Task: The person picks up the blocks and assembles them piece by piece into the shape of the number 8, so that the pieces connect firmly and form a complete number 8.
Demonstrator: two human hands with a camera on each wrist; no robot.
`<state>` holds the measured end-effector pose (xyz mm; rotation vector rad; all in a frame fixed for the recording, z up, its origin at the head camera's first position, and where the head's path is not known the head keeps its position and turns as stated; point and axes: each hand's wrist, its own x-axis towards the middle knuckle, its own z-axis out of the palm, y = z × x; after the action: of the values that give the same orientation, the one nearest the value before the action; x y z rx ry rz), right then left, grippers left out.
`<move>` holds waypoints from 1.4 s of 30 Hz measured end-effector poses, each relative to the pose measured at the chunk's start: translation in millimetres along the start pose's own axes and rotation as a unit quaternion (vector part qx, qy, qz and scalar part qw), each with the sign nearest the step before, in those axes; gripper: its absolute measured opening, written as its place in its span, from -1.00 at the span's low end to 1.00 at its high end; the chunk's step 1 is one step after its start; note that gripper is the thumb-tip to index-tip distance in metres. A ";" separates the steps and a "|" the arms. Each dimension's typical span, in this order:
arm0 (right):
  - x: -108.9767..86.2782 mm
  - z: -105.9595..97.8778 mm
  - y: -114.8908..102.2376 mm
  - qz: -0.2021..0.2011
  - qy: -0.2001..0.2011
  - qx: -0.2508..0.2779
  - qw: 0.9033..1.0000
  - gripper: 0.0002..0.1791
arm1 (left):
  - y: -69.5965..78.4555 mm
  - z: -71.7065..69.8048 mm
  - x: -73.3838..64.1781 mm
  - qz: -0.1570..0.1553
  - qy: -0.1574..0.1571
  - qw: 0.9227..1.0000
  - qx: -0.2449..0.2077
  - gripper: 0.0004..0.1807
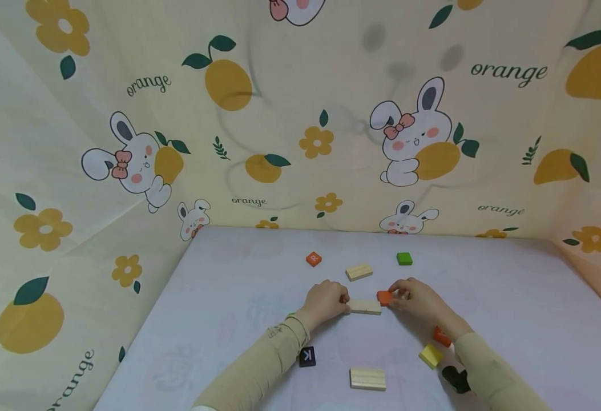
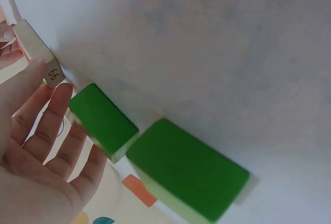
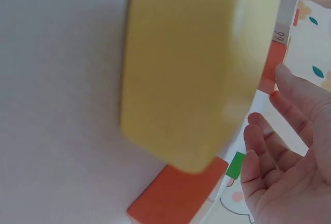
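Note:
A plain wooden block [image 1: 366, 307] lies on the white table between my two hands. My left hand [image 1: 326, 301] pinches its left end between thumb and index finger; the other fingers lie behind it in the left wrist view. Against the block's right end sits an orange block [image 1: 384, 297], which my right hand [image 1: 420, 301] holds between thumb and forefinger. In the right wrist view this orange block [image 3: 272, 68] meets the wooden end marked with digits. Two green blocks [image 2: 103, 120] stand beside my left fingers, mostly hidden by my forearm in the head view.
Farther back lie an orange lettered block [image 1: 313, 259], a wooden block [image 1: 359, 272] and a green block [image 1: 404, 259]. Nearer are a black lettered block [image 1: 307, 357], another wooden block [image 1: 367, 379], a yellow block [image 1: 431, 355], an orange block [image 1: 442, 336] and a black piece [image 1: 456, 379].

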<state>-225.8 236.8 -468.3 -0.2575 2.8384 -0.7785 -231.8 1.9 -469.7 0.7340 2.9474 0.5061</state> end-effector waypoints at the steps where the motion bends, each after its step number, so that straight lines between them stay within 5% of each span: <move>1: -0.4 0.0 -0.1 -0.003 0.002 -0.003 1.000 -0.69 | 0.0 0.1 0.1 0.000 0.000 1.000 0.000 -0.84; 10: -8.0 -7.2 -5.1 0.015 -0.001 -0.003 1.000 -0.68 | -0.3 0.5 -0.7 0.002 0.004 1.000 -0.002 -0.84; 18: -26.6 -18.1 -2.1 -0.012 0.006 -0.022 1.000 -0.62 | -1.8 0.3 -1.1 0.002 0.006 1.000 -0.002 -0.84; 31: -70.4 -34.4 25.5 -0.028 0.005 -0.042 0.999 -0.63 | -0.3 0.2 -1.1 0.005 0.000 1.000 0.005 -0.86; 42: -101.1 -33.1 45.6 -0.027 0.049 -0.045 0.997 -0.64 | -0.6 0.0 -1.2 -0.001 -0.002 1.000 -0.006 -0.84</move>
<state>-140.7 313.3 -450.6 -0.3192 2.9755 -0.6927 -231.1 0.8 -469.9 0.7289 2.9390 0.5215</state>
